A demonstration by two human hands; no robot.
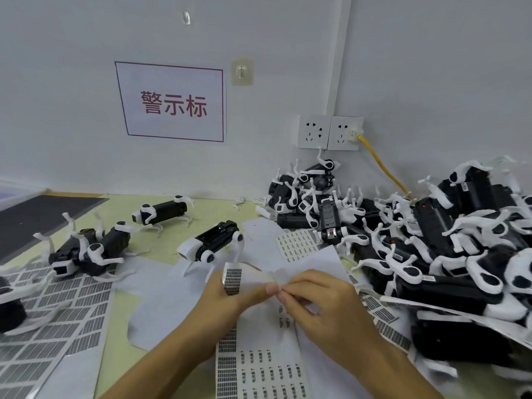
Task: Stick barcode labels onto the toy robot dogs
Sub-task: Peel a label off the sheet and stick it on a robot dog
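While a label strip (233, 279) is being pinched by both the left hand (230, 295) and right hand (319, 300), fingertips meeting, the nearest dog (211, 244) is being left just beyond, nearer the left, lying long-axis leftward-toward-viewer.

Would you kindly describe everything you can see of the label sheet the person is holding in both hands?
The label sheet is a long white paper strip with columns of small dark barcode labels. Its lower part lies flat on the table between the forearms; its upper part is lifted and folded over. The left hand holds it, the curled top end showing a barcode block above the fingers. The right hand pinches its edge near the left thumb, apparently peeling a label.
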